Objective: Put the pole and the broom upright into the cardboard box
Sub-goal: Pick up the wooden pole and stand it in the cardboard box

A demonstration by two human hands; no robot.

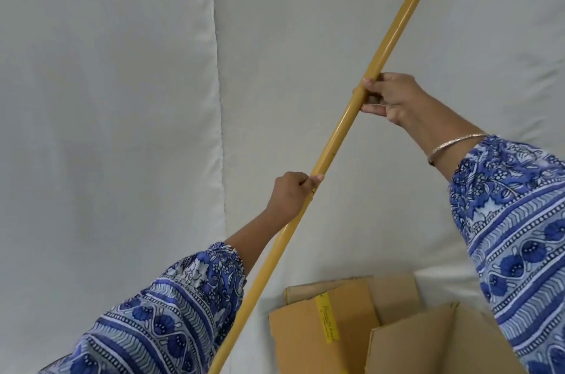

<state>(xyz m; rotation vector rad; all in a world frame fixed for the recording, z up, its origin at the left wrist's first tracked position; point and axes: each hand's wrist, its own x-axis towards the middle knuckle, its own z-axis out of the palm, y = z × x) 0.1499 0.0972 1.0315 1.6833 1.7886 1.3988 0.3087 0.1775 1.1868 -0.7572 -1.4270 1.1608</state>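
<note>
A long yellow pole slants from the bottom middle of the view up to the top right, both ends out of frame. My left hand grips it low down. Higher up, my right hand holds it with fingers and thumb around the shaft. The cardboard box stands at the bottom right with its flaps open, below and to the right of the pole. No broom is in view.
White cloth hangs behind everything and covers the ground around the box. A vertical fold runs down it left of centre. A strip of yellow tape marks one box flap.
</note>
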